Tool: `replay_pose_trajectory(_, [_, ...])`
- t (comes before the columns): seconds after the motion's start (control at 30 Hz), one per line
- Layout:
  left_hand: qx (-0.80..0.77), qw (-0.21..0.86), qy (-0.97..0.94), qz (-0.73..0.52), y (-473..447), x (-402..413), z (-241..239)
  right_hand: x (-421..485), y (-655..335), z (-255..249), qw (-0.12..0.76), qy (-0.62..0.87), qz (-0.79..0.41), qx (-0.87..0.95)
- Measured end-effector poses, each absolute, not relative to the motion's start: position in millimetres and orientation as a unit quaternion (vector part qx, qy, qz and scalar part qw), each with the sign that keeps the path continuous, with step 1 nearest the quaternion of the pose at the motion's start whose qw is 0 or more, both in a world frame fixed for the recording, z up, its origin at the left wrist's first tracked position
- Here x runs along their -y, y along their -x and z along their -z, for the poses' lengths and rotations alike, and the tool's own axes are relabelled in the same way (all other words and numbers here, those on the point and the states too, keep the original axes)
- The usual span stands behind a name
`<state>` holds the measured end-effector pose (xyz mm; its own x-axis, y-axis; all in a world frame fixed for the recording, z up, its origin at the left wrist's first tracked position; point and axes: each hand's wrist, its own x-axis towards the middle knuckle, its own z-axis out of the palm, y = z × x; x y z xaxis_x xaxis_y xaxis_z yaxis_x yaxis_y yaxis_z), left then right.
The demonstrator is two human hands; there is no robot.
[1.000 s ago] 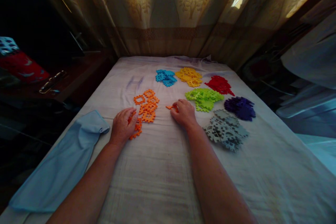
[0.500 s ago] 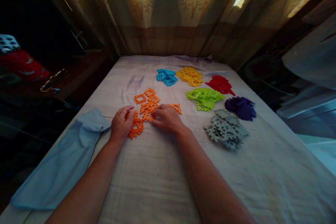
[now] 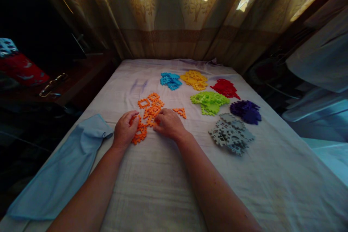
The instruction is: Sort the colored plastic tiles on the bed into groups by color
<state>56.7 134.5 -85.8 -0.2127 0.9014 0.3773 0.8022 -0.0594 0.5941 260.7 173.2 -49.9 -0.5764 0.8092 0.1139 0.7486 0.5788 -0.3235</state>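
Orange interlocking plastic tiles (image 3: 151, 109) lie in a loose group on the white sheet (image 3: 163, 174). My left hand (image 3: 125, 129) rests curled on the nearest orange tiles at the group's near left end. My right hand (image 3: 169, 124) sits just right of it, fingers bent and fingertips pinching an orange tile at the group's near edge. One orange triangular tile (image 3: 180, 112) lies alone beside my right hand.
Sorted piles lie beyond: blue (image 3: 170, 80), yellow (image 3: 194, 79), red (image 3: 225, 88), green (image 3: 209, 101), purple (image 3: 245, 111), grey (image 3: 231, 134). A light blue cloth (image 3: 62, 168) lies at the bed's left edge. Curtains hang behind; a dark side table stands at left.
My right hand left the orange triangular tile on the sheet and moved left to the orange group. My left hand stayed on the near tiles.
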Motion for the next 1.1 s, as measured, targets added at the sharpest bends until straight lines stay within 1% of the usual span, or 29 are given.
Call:
replay_pose_trajectory(0.13, [-0.683, 0.073, -0.622, -0.376, -58, -134, 84, -174, -260, 51, 0.135, 0.430, -0.131, 0.883])
replay_pose_trajectory(0.4, [-0.681, 0.070, -0.621, -0.382, -58, -134, 87, -183, -278, 48, 0.166, 0.410, -0.235, 0.866])
replay_pose_trajectory(0.5, [-0.681, 0.066, -0.622, -0.381, -57, -135, 88, -189, -292, 47, 0.202, 0.422, -0.242, 0.850])
replay_pose_trajectory(0.57, [-0.680, 0.065, -0.624, -0.380, -57, -135, 88, -194, -303, 47, 0.227, 0.440, -0.227, 0.839])
replay_pose_trajectory(0.63, [-0.678, 0.059, -0.629, -0.375, -57, -134, 89, -199, -317, 49, 0.227, 0.484, -0.191, 0.823])
replay_pose_trajectory(0.73, [-0.679, 0.021, -0.641, -0.357, -60, -133, 89, -204, -335, 53, 0.191, 0.574, -0.127, 0.786])
replay_pose_trajectory(0.83, [-0.678, -0.006, -0.652, -0.339, -63, -133, 90, -206, -345, 57, 0.160, 0.635, -0.093, 0.750])
replay_pose_trajectory(0.9, [-0.670, 0.011, -0.652, -0.355, -64, -134, 89, -205, -345, 56, 0.160, 0.648, -0.086, 0.740])
replay_pose_trajectory(0.97, [-0.658, 0.052, -0.633, -0.404, -63, -135, 89, -204, -338, 52, 0.186, 0.637, -0.083, 0.743])
replay_pose_trajectory(1.1, [-0.652, 0.152, -0.522, -0.529, -58, -137, 89, -196, -310, 44, 0.252, 0.550, -0.114, 0.788])
